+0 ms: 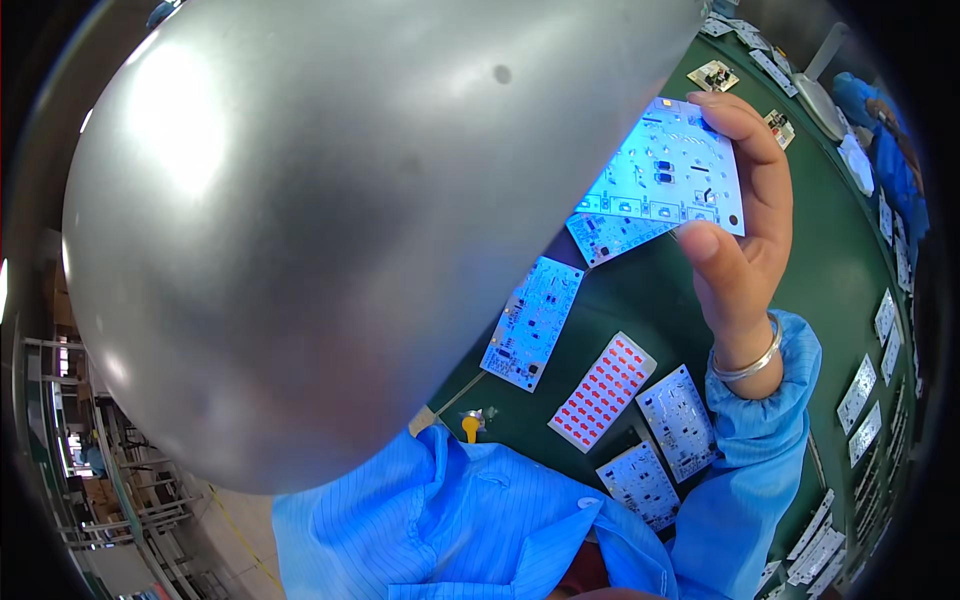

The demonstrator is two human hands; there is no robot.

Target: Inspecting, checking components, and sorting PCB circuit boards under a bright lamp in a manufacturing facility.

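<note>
My right hand pinches the right edge of a white circuit board between thumb and fingers. Blue-violet light falls on this board, and its left part is hidden behind a big silver lamp shade. The shade also covers the place where my left hand might be, so that hand does not show. Just below the held board, a second circuit board is partly covered by it. Another lit board lies on the green mat, nearer to me. A sticker sheet with red arrows rests beside it.
Two more boards lie by my right sleeve. A yellow-topped cord fitting sits at the mat's near edge. Several boards line the far right side, where a blue-sleeved person is. Metal racks stand at lower left.
</note>
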